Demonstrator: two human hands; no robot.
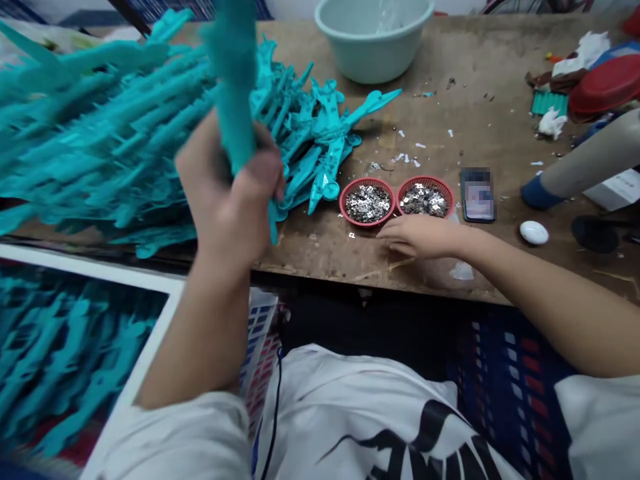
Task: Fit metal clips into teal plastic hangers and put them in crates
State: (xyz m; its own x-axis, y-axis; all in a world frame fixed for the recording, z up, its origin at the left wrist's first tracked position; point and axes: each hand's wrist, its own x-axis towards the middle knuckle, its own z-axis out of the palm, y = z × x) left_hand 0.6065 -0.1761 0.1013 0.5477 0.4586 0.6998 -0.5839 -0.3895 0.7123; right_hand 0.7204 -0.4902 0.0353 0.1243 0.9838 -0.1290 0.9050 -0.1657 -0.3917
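My left hand (230, 200) is raised above the table edge, its fingers wrapped round a teal plastic piece (234, 80) that stands upright and is blurred by motion. Behind it lies a big heap of the same teal plastic pieces (100, 133). My right hand (420, 237) rests on the wooden table (480, 133), fingers curled together just in front of two small red baskets (367, 201) (425, 198) filled with tiny silvery metal bits. Whether the fingertips pinch one of the bits I cannot make out.
A pale green basin (375, 40) stands at the back. A phone (477, 195) and a white oval object (534, 232) lie right of the baskets. Red lids and clutter (600, 87) fill the far right. A white-rimmed box of teal pieces (65, 347) sits low left.
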